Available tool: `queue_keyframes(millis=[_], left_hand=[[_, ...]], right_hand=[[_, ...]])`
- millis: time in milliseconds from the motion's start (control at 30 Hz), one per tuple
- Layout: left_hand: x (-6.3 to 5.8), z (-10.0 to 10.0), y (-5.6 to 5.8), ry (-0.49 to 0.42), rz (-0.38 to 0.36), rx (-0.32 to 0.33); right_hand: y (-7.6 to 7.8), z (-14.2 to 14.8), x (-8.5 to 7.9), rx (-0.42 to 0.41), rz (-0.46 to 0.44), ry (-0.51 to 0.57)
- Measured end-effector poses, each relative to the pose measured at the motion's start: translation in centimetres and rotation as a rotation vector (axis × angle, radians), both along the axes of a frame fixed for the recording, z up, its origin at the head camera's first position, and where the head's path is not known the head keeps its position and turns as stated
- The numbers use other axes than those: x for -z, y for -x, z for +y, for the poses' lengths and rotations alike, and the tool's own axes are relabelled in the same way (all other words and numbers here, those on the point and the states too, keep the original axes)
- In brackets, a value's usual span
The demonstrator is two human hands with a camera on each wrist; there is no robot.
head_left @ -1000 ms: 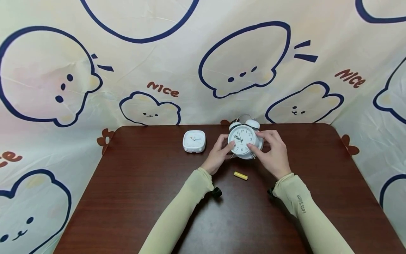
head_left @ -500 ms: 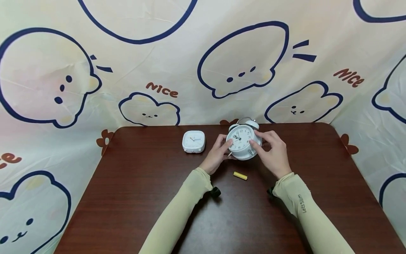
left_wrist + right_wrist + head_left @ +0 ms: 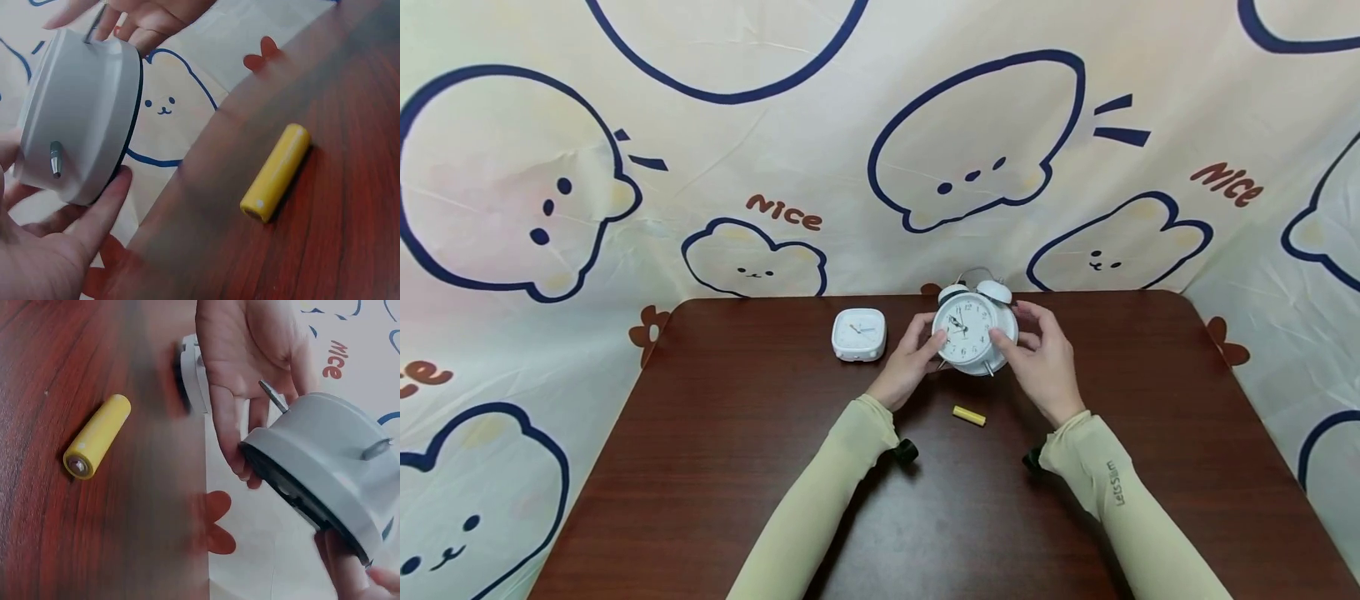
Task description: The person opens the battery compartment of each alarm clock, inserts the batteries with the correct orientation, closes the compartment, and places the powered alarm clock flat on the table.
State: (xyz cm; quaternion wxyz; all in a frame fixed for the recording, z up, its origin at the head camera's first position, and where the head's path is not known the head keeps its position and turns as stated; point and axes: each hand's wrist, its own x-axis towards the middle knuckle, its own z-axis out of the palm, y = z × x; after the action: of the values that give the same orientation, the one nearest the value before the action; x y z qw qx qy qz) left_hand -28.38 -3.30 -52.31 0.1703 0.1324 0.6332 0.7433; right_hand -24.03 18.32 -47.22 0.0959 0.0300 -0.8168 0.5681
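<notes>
A white twin-bell alarm clock point(image 3: 967, 331) is held up off the far part of the table, its dial facing me. On its left side my left hand point(image 3: 908, 365) grips it, thumb on the front rim and fingers behind. From the right, my right hand point(image 3: 1047, 360) holds it too, thumb at the front edge and fingers round the back. The right wrist view shows part of the clock's dark back point(image 3: 294, 494), with a fingertip against it. Metal feet stick out underneath. A yellow battery point(image 3: 276, 172) lies on the table below the hands.
A small white square clock point(image 3: 859, 334) stands on the table left of my hands. The dark brown wooden table point(image 3: 722, 467) ends at a patterned cloth point(image 3: 850, 150) behind it and at both sides.
The alarm clock tipped back and turned slightly, then came upright again, a little further left. The fingers of my right hand have shifted on its right side. The battery and square clock stayed put.
</notes>
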Motion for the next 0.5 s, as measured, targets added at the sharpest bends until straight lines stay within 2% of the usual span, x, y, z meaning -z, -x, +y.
queue_keyframes(millis=[100,200,333,433,500], left_hand=[[0.1,-0.1,0.0,0.022,0.035,-0.017],[0.1,0.0,-0.1,0.01,0.021,-0.015],[-0.4,0.5,-0.5,0.012,-0.018,0.005],[-1.0,1.1,-1.0,0.063,-0.034,0.003],[-1.3,1.4,-1.3,0.11,-0.032,-0.021]], right_hand=[[0.0,-0.3,-0.2,-0.024,-0.072,-0.035],[-0.1,-0.6,-0.2,-0.018,-0.077,-0.065],[-0.5,-1.1,-0.2,0.015,-0.016,-0.105],[-0.9,-1.7,0.0,0.034,0.062,-0.186],[-1.2,-2.0,0.1,0.051,0.12,-0.262]])
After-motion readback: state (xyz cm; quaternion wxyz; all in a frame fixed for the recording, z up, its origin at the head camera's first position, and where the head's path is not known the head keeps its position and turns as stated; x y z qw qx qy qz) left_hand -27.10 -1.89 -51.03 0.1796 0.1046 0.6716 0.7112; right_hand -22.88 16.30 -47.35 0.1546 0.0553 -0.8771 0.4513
